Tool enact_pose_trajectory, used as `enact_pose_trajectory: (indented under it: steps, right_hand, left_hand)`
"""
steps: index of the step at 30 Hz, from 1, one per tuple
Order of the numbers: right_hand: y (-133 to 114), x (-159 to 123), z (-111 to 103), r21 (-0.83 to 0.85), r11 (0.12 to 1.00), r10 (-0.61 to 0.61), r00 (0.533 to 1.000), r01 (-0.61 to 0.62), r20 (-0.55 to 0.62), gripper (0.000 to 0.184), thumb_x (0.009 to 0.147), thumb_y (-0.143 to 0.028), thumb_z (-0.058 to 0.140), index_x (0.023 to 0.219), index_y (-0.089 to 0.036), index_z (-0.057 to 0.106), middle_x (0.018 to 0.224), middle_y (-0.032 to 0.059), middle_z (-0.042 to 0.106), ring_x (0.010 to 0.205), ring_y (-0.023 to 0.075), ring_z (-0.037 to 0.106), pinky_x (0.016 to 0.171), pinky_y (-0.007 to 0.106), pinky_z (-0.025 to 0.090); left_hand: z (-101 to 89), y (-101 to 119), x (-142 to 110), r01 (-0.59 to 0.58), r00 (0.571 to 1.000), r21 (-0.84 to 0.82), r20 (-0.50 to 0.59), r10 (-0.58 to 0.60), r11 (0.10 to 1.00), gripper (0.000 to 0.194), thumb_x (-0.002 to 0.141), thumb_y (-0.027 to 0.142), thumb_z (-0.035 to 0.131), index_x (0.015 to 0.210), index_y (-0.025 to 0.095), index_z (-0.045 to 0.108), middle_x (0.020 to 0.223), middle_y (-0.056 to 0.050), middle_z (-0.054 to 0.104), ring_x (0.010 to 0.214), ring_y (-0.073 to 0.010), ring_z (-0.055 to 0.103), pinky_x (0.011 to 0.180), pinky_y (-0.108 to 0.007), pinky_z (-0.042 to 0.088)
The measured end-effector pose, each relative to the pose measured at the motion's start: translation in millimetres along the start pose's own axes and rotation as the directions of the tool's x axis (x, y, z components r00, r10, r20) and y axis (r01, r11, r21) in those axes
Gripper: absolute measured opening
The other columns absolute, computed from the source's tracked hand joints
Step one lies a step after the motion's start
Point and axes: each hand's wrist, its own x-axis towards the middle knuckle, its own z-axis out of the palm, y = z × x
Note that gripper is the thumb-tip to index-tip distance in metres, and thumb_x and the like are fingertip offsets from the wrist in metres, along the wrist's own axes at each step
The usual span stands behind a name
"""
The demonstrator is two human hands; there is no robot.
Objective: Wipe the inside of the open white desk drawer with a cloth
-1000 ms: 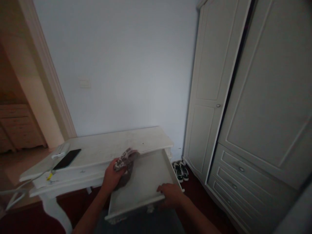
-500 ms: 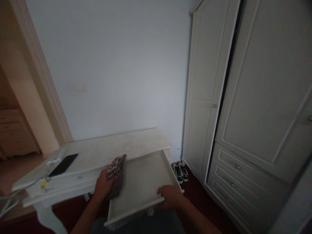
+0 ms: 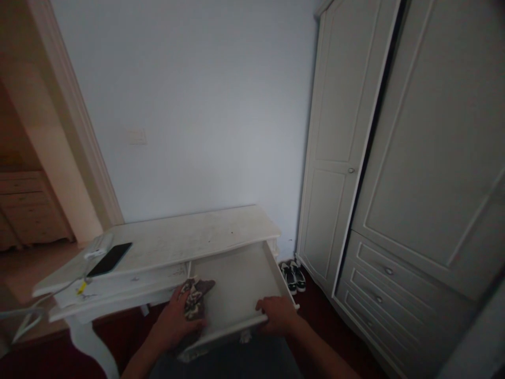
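A white drawer (image 3: 240, 287) is pulled far out of the white desk (image 3: 189, 227), and nothing shows lying inside it. My left hand (image 3: 177, 318) holds a crumpled brown-and-white patterned cloth (image 3: 196, 300) over the drawer's left side wall, near the front corner. Part of the cloth hangs to the inside. My right hand (image 3: 278, 316) grips the drawer's front panel toward its right end, fingers curled over the top edge. A small knob (image 3: 245, 336) sits on the front panel, left of that hand.
A dark phone (image 3: 109, 260) and a white power strip (image 3: 99, 245) with a cable lie at the desk's left end. Black-and-white sneakers (image 3: 292, 276) stand on the floor beside the desk. A tall wardrobe (image 3: 335, 210) rises at right; a doorway opens at left.
My left hand has moved the cloth along the drawer's left side toward the front, closer to me. My right hand keeps its grip on the front panel. The view has shifted slightly.
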Motion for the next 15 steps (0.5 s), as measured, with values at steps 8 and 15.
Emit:
enact_pose_trajectory:
  steps: [8, 15]
  right_hand:
    - [-7, -4, -9, 0.001, 1.0, 0.024, 1.0, -0.024, 0.01, 0.067, 0.07, -0.06, 0.082, 0.13, -0.031, 0.071, 0.119, 0.0085, 0.077, 0.113, 0.0372, 0.071, 0.095, 0.046, 0.051]
    - [-4, -2, -3, 0.008, 1.0, 0.011, 1.0, -0.011, -0.011, 0.066, 0.071, -0.062, 0.079, 0.128, -0.03, 0.072, 0.117, 0.0083, 0.077, 0.109, 0.036, 0.072, 0.094, 0.045, 0.052]
  left_hand:
    - [7.9, 13, 14, 0.018, 0.986, 0.055, -0.165, -0.009, 0.998, 0.061, 0.09, 0.028, 0.051, 0.149, 0.017, 0.05, 0.159, -0.016, 0.048, 0.133, -0.0284, 0.061, 0.118, -0.042, 0.045]
    - [2.7, 22, 65, 0.074, 0.963, 0.082, -0.264, -0.05, 0.994, 0.056, 0.091, 0.028, 0.058, 0.146, 0.016, 0.055, 0.156, -0.017, 0.051, 0.128, -0.0278, 0.065, 0.112, -0.039, 0.051]
